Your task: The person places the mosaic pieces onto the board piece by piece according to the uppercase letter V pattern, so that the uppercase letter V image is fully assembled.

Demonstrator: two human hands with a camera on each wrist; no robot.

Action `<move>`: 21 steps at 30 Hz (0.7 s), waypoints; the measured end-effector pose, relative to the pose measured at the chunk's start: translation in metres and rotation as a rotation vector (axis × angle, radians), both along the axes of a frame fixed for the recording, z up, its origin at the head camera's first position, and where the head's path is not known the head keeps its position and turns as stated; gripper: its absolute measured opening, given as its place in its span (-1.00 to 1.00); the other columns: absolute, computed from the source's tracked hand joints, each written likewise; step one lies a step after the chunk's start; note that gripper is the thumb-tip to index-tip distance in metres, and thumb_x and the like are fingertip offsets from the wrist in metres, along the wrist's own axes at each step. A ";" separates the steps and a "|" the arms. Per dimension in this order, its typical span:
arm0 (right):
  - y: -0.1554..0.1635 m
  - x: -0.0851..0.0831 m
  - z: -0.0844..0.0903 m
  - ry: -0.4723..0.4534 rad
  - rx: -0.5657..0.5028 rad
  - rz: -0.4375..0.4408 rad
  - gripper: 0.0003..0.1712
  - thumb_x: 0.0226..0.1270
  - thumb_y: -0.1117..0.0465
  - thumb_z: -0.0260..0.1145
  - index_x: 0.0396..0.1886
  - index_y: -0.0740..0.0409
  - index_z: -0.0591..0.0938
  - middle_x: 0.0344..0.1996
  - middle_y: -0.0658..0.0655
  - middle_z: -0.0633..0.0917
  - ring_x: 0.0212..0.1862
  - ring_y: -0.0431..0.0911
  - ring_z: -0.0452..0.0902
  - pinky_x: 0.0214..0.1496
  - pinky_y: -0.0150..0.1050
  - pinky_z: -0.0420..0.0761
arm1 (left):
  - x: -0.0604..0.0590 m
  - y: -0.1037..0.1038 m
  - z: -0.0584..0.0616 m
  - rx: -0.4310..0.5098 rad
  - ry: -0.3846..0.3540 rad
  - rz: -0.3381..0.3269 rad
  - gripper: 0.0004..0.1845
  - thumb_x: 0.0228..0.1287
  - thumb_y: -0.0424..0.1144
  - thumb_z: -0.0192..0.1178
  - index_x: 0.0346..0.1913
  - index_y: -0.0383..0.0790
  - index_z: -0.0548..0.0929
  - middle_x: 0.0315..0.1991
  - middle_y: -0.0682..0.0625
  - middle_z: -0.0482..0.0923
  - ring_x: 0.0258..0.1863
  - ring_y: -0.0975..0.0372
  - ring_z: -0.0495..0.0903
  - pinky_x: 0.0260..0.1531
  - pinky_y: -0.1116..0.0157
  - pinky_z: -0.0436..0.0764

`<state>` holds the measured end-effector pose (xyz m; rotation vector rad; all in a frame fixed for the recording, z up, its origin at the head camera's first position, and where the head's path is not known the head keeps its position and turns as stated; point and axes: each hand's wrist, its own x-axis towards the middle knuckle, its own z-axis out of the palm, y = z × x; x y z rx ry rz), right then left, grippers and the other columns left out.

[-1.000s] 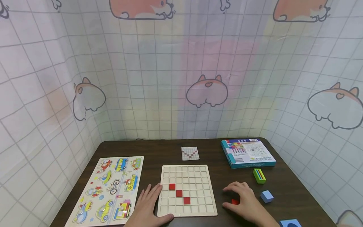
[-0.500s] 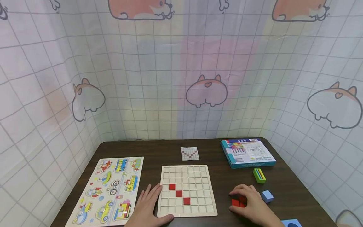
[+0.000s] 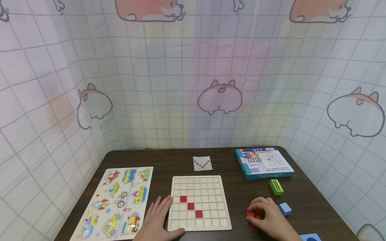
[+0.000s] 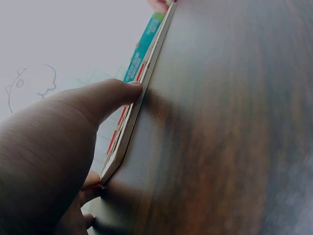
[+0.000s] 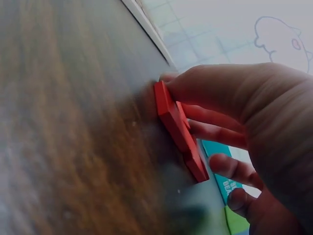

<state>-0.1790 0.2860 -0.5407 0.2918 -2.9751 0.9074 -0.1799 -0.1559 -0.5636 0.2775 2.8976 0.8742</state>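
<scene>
Three red squares (image 3: 190, 205) sit in a diagonal run on the wooden grid board (image 3: 199, 203), which lies flat near the front middle of the desk (image 3: 229, 167). Your left hand (image 3: 156, 217) rests flat beside the board's left edge, fingers straight; the left wrist view shows the thumb tip touching that edge. Your right hand (image 3: 269, 219) is on the desk well to the right of the board, fingers curled round a small stack of red tiles (image 3: 254, 215); the right wrist view shows the red pieces (image 5: 178, 129) pinched between thumb and fingers, their lower edge close to the desk surface. Just beyond that hand lie a light blue block (image 3: 284, 209) and a green striped block (image 3: 276, 186). A teal game box (image 3: 263, 163) lies at the far right, a small pattern card (image 3: 202, 163) behind the board, and a vehicle peg puzzle (image 3: 119, 201) to the left.
</scene>
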 end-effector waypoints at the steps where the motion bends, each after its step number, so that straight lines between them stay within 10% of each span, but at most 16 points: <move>1: 0.000 0.000 0.000 0.004 0.000 -0.004 -0.80 0.27 -0.19 0.70 -0.25 -0.40 0.81 -0.06 -0.29 0.70 0.03 -0.18 0.45 0.03 -0.29 0.58 | 0.000 0.000 0.000 0.001 0.004 -0.002 0.40 -0.06 0.70 0.43 0.72 -0.14 0.36 0.71 -0.14 0.35 0.77 -0.32 0.12 0.74 -0.43 0.06; 21: -0.015 -0.002 0.000 0.101 0.022 0.036 -0.80 0.32 -0.21 0.66 -0.17 -0.43 0.81 -0.20 -0.47 0.69 -0.06 -0.37 0.44 0.03 -0.21 0.43 | -0.002 0.000 -0.001 -0.015 -0.003 0.008 0.39 -0.07 0.69 0.44 0.72 -0.14 0.37 0.71 -0.15 0.36 0.76 -0.31 0.14 0.72 -0.45 0.09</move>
